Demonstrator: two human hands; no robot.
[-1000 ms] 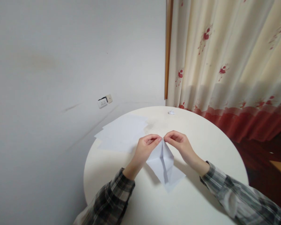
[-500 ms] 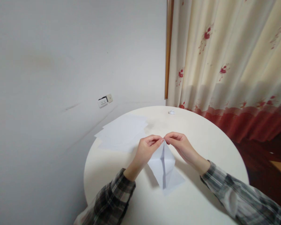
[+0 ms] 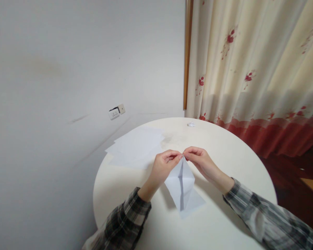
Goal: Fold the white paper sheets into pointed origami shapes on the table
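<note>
A folded sheet of white paper (image 3: pixel 187 185) hangs point-up over the table, creased down its middle and across. My left hand (image 3: pixel 167 165) pinches its top tip from the left, thumb against the fingers. From the right, my right hand (image 3: pixel 199 159) is closed on the same tip, and the fingertips of both hands nearly meet there. The paper's lower flap spreads towards the near side, close to the tabletop; whether it touches cannot be made out. The fingers partly hide the upper left edge of the paper.
The round white table (image 3: pixel 240 215) stands against a wall with a socket (image 3: pixel 114 114). Several loose white sheets (image 3: pixel 138 146) overlap at the table's left back. A small crumpled paper piece (image 3: pixel 191 124) lies near the far edge. A flowered curtain (image 3: pixel 250 69) hangs behind on the right.
Both hands keep their pinch at the paper's tip. The lower end of the folded paper has shifted very slightly left; otherwise little differs.
</note>
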